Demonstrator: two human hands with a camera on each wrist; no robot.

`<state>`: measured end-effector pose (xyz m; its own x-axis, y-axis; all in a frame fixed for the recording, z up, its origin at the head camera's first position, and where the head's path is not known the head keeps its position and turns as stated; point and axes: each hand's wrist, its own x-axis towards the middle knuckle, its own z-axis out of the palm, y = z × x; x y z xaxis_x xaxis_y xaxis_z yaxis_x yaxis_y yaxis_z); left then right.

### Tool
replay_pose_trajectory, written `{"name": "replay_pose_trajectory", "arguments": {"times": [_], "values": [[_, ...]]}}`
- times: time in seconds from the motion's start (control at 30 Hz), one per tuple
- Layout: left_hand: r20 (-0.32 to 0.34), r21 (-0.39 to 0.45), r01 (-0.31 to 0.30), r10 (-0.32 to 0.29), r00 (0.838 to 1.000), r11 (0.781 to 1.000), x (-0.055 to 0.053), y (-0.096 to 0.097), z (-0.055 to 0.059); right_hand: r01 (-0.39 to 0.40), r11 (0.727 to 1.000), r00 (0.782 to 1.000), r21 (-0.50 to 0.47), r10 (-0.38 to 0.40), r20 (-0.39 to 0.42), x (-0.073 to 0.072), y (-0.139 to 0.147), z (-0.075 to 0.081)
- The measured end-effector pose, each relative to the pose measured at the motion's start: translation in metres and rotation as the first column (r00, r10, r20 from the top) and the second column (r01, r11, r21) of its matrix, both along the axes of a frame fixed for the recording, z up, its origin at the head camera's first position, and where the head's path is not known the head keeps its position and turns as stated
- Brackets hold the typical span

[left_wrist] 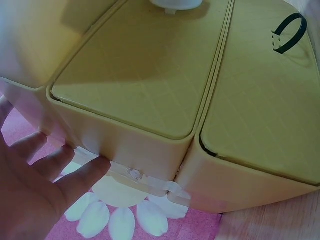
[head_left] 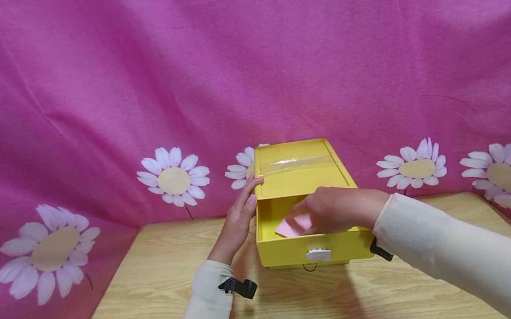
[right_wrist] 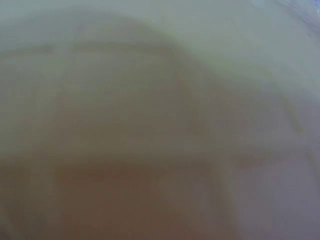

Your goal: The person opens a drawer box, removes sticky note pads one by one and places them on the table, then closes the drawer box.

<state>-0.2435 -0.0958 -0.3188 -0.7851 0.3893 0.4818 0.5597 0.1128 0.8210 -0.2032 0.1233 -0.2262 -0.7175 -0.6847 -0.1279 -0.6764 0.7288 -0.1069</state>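
A yellow drawer unit (head_left: 300, 178) stands on the table with its top drawer (head_left: 286, 251) pulled out toward me. Inside that drawer, my right hand (head_left: 335, 208) holds a flat pink pad (head_left: 294, 225) that looks like sticky notes; its fingertips are partly hidden. My left hand (head_left: 238, 224) rests against the unit's left side, its fingers fairly straight and spread. In the left wrist view, the fingers (left_wrist: 82, 180) touch the yellow side wall (left_wrist: 120, 132). Only blurred pale and brownish surfaces show in the right wrist view.
A white handle (head_left: 319, 254) sits on the pulled-out drawer's front. Lower down, another drawer has a black loop handle (left_wrist: 295, 32). Clear tape (head_left: 294, 164) crosses the unit's top. Behind the wooden table (head_left: 157, 289) hangs a pink cloth (head_left: 247, 69) with daisies.
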Motion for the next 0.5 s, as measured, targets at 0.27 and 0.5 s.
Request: {"name": "replay_pose_trajectory", "arguments": {"times": [0.27, 0.5], "values": [[0.007, 0.003, -0.010, 0.010, 1.000, 1.000, 0.0002, 0.0002, -0.0005, -0.082, 0.996, 0.996, 0.035, 0.083, -0.023, -0.0037, 0.0003, -0.0043], [0.011, 0.004, -0.017, 0.017, 1.000, 1.000, 0.0006, 0.0007, -0.0005, -0.080, 0.995, 0.997, 0.057, 0.081, -0.016, -0.0044, -0.0002, -0.0050]]}}
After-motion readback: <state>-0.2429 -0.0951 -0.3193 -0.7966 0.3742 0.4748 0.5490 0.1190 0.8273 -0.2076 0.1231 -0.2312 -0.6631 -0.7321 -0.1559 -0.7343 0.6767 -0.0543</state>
